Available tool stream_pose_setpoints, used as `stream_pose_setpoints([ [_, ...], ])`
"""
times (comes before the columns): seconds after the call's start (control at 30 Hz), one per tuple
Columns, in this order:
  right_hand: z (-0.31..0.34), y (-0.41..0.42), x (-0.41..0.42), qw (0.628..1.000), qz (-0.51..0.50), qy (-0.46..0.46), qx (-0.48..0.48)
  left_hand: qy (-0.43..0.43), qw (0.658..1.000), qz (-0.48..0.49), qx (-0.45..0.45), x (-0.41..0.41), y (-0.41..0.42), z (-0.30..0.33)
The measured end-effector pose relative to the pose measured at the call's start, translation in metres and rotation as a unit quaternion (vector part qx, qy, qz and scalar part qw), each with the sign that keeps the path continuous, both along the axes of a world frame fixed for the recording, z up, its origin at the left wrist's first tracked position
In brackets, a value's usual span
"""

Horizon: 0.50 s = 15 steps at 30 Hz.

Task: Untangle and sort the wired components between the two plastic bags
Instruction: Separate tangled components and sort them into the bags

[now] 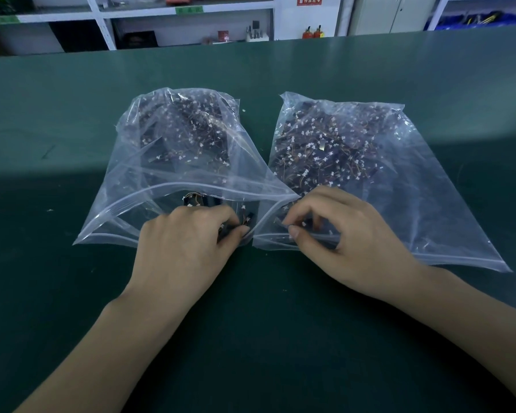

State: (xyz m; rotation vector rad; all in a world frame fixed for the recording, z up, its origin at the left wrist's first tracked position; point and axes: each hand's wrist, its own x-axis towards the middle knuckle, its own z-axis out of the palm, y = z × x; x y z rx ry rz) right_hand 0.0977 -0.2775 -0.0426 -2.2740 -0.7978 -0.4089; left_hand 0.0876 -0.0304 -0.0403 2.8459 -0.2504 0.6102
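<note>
Right now your left hand [188,234] pinches a wired component [248,219] at the left bag [173,150] mouth; your right hand [334,231], fingers curled, pinches the right bag [355,150] rim just beside.

Person, head-camera view: two forearms and two hands.

Left forearm [108,338]: enters from the lower left corner of the frame; bare from the frame edge to the wrist; no sleeve edge shows within the picture.

Left hand [181,244]: lower centre, left of the midline; bare, ungloved; back of the hand faces the camera; knuckles visible.

Right forearm [447,320]: enters from the lower right corner; bare to the wrist; no sleeve edge shows.

Right hand [344,234]: centre, right of the midline; bare, ungloved; thumbnail [294,232] short and unpainted.

Fingers on both hands slender; most nails turned from view.
</note>
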Motion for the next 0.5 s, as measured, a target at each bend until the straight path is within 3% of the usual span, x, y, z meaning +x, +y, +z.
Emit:
stream_pose_setpoints([
  [0.27, 0.0, 0.001, -0.001, 1.0, -0.002, 0.003, 0.001, 0.036, 0.999, 0.006, -0.032, 0.0, -0.004, 0.004],
  [0.5, 0.002, 0.001, 0.0, 0.999, -0.017, 0.01, 0.046, -0.094, 0.985, -0.103, -0.103, -0.013, -0.012, 0.013],
])
